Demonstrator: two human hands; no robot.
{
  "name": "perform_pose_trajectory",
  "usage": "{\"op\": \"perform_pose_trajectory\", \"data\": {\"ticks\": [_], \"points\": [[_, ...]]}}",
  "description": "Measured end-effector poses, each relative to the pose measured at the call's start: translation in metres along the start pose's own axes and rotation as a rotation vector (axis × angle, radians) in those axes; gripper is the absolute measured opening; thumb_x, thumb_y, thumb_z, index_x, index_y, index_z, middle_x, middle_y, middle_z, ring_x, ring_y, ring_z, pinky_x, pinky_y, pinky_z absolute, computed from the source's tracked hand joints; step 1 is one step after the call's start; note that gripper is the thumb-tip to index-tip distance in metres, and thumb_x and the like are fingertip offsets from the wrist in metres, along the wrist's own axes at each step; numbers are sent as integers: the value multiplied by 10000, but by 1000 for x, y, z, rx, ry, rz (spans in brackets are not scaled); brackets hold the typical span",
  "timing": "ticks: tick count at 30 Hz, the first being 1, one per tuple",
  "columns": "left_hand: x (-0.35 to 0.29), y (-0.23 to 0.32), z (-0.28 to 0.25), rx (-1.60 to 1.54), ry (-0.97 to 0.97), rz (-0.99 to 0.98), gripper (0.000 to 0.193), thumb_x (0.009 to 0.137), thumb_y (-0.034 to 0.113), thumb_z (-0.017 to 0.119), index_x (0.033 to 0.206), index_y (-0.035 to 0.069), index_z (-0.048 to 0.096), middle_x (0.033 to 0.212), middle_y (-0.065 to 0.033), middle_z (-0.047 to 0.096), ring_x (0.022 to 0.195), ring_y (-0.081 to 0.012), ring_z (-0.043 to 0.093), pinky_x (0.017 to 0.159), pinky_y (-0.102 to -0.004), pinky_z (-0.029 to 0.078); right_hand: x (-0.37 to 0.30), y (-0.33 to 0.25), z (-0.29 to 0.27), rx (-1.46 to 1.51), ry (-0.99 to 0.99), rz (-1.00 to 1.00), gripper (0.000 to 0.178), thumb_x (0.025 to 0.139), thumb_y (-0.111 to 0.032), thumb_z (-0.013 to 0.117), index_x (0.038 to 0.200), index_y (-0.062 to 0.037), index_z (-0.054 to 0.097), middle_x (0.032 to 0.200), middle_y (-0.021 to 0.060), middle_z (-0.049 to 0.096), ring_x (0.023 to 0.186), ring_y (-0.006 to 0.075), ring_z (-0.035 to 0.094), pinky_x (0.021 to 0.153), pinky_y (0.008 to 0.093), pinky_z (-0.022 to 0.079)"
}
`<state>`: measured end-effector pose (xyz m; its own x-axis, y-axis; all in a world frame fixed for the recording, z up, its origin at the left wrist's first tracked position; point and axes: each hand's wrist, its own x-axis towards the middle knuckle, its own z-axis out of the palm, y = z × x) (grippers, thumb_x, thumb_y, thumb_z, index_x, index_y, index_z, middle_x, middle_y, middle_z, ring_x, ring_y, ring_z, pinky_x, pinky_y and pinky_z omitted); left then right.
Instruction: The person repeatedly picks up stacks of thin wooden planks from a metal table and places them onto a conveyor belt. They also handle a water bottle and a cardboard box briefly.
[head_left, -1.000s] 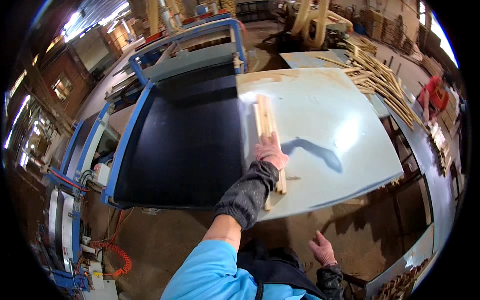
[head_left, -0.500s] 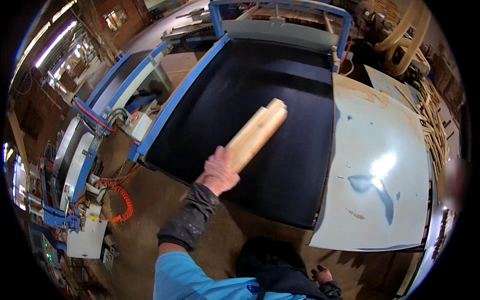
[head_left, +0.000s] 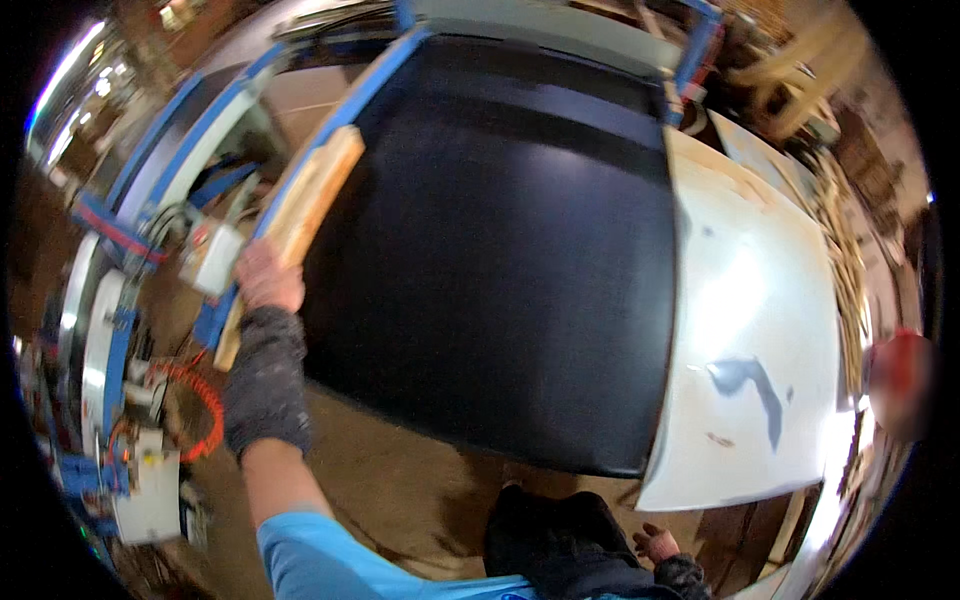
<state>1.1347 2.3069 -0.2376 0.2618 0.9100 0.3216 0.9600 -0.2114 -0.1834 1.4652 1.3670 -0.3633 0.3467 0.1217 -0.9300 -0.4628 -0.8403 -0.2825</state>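
My left hand [head_left: 270, 277] is closed around a small bundle of pale wooden boards [head_left: 318, 192], gripping it near its middle. The bundle lies along the blue side rail [head_left: 385, 72] of a wide black conveyor belt [head_left: 500, 290], at the belt's left edge. One end of the wood sticks out past my wrist toward me. How many boards are in the bundle cannot be made out. Low beside my body, my right hand [head_left: 657, 543] hangs with its fingers loosely apart and nothing in them, away from the belt.
A pale, stained flat panel [head_left: 750, 350] adjoins the belt's right side, with a heap of thin wood strips [head_left: 845, 260] beyond it. To the left are blue-framed machinery, a white box [head_left: 213, 258] and a coiled orange hose [head_left: 212, 410]. A blue frame [head_left: 698, 50] spans the far end.
My left hand has carried the boards leftward, from over the middle of the belt to its left rail, and turned them steeper. My right hand still hangs low. The view has shifted slightly.
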Motion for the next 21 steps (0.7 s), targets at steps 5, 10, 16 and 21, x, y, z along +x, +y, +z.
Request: {"op": "perform_pose_trajectory", "data": {"ticks": [5,10,16,21], "points": [[-9,-4,-3,-16,110,-88,758,915,367,775,1543,32,516,1516,-219,575,1399,-400,546,1169,-543,445,-26,-36,30,-438,179,-207,678,1014,-388,680,1538,25,556,1381,263,691,1173,295,731,975,403,587],[-35,92,-58,12,-110,-195,852,1030,250,689,1725,77,228,1780,-182,260,1632,-330,290,1337,-474,250,-39,-17,51,-300,205,-99,769,963,-553,674,1570,-97,556,1490,211,648,1329,381,641,1118,444,504],[-175,284,-137,-1302,-315,428,698,985,24,590,1653,-6,389,1692,-206,431,1554,-335,431,1302,-430,322,-3,90,25,-142,234,-14,848,925,-550,704,1602,-70,528,1596,191,569,1450,362,557,1208,418,438],[-354,467,-245,-1539,-318,1016,395,1009,117,649,1355,-67,695,1384,-203,708,1316,-337,655,1173,-436,472,15,189,-2,-18,290,37,852,950,-550,705,1595,-27,515,1563,188,594,1362,346,630,1135,428,511]]}}
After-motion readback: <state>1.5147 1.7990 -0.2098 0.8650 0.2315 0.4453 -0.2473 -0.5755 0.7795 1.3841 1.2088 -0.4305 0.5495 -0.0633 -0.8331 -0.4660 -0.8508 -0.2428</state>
